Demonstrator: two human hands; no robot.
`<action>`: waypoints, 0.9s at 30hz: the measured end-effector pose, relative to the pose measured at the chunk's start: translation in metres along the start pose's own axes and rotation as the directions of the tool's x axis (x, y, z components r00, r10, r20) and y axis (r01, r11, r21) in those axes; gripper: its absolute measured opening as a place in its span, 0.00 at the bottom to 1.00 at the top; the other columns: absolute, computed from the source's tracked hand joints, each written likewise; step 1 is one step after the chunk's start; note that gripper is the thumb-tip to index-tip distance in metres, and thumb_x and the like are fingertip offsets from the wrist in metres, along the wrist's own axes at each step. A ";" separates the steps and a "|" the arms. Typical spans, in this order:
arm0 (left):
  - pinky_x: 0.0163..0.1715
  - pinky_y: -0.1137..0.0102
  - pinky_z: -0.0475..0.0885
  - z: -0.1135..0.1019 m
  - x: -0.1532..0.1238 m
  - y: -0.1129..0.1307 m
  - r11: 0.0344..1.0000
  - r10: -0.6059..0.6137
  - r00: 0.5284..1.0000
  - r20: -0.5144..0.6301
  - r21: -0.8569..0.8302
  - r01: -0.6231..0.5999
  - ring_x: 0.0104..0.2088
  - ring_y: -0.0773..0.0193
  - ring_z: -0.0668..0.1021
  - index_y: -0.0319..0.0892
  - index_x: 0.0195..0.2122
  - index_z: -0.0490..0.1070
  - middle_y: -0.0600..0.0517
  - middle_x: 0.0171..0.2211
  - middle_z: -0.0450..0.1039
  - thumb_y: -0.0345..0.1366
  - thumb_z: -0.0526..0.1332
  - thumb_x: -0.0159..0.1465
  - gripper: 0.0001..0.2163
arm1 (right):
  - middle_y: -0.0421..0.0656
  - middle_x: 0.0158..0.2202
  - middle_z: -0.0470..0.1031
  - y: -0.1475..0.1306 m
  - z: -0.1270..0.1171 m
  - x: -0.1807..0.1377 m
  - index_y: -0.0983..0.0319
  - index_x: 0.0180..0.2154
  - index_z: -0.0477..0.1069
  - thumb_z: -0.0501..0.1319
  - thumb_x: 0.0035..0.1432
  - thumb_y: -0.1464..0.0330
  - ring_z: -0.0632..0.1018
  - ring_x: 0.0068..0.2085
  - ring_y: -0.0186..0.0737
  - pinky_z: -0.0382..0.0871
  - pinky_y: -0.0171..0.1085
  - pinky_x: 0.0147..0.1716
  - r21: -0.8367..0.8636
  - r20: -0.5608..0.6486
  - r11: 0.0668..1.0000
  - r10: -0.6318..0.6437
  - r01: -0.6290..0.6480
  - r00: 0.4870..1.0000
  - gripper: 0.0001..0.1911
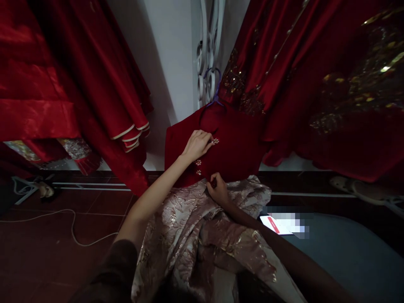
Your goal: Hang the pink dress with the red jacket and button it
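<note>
A red sleeveless dress top point(236, 143) hangs from a purple hanger point(216, 100) in front of me. My left hand point(197, 145) lies on its front, thumb and fingers pinched at a flower-shaped beaded button point(216, 141) near the neckline. Two more such buttons point(198, 162) show below my left wrist. Lower down, at the hem where red meets pale brocade, my right hand point(218, 189) has its fingers curled closed; what they hold, if anything, is hidden. The shiny pink-and-gold brocade fabric point(183, 219) spreads in folds beneath both forearms, over my lap.
Red garments point(104, 75) hang at left, and sequinned red ones point(315, 84) at right. A white metal scroll frame point(202, 54) stands behind the hanger. At right, a lit phone point(277, 224) lies on a grey surface point(344, 248). A thin cable point(75, 223) crosses the tiled floor.
</note>
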State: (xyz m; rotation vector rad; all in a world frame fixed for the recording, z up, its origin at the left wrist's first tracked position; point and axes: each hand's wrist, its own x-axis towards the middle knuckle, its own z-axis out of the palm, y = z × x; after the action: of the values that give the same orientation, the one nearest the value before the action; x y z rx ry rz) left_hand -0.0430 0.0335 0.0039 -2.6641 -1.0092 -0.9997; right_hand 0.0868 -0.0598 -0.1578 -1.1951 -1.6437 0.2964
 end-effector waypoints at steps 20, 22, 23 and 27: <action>0.44 0.64 0.58 0.000 0.003 -0.001 0.997 -0.067 0.996 -0.052 0.041 0.069 0.39 0.58 0.70 0.42 0.40 0.70 0.47 0.34 0.73 0.41 0.54 0.64 0.11 | 0.46 0.38 0.61 -0.036 -0.021 0.025 0.61 0.36 0.62 0.58 0.49 0.66 0.66 0.33 0.38 0.63 0.37 0.32 -0.047 -0.132 0.992 -0.124 0.118 0.983 0.10; 0.44 0.63 0.58 -0.001 0.002 -0.001 0.996 -0.072 0.995 -0.068 0.048 0.076 0.39 0.56 0.70 0.42 0.41 0.71 0.46 0.34 0.74 0.41 0.54 0.64 0.11 | 0.45 0.35 0.63 -0.051 -0.028 0.044 0.60 0.33 0.62 0.58 0.51 0.66 0.67 0.33 0.38 0.63 0.36 0.32 -0.023 -0.236 0.992 -0.128 0.126 0.963 0.07; 0.44 0.62 0.58 -0.002 0.003 -0.001 0.995 -0.071 0.995 -0.071 0.060 0.075 0.39 0.56 0.70 0.42 0.39 0.71 0.46 0.34 0.74 0.41 0.54 0.64 0.10 | 0.43 0.32 0.63 -0.058 -0.032 0.053 0.60 0.31 0.62 0.57 0.53 0.65 0.66 0.31 0.36 0.62 0.35 0.30 0.005 -0.271 0.994 -0.104 0.110 0.957 0.06; 0.44 0.59 0.57 -0.001 0.007 -0.001 0.993 -0.054 0.998 -0.043 0.107 0.059 0.41 0.52 0.69 0.41 0.33 0.72 0.43 0.34 0.73 0.40 0.55 0.63 0.10 | 0.35 0.20 0.60 -0.076 -0.051 0.082 0.61 0.27 0.62 0.56 0.57 0.62 0.59 0.19 0.28 0.53 0.31 0.19 0.163 -0.180 0.986 0.045 -0.015 0.983 0.10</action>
State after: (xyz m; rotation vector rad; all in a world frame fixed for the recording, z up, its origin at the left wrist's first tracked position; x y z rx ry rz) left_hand -0.0396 0.0379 0.0091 -2.5317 -1.1034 -0.9760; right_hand 0.0899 -0.0477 -0.0355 -1.0921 -1.4163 0.3229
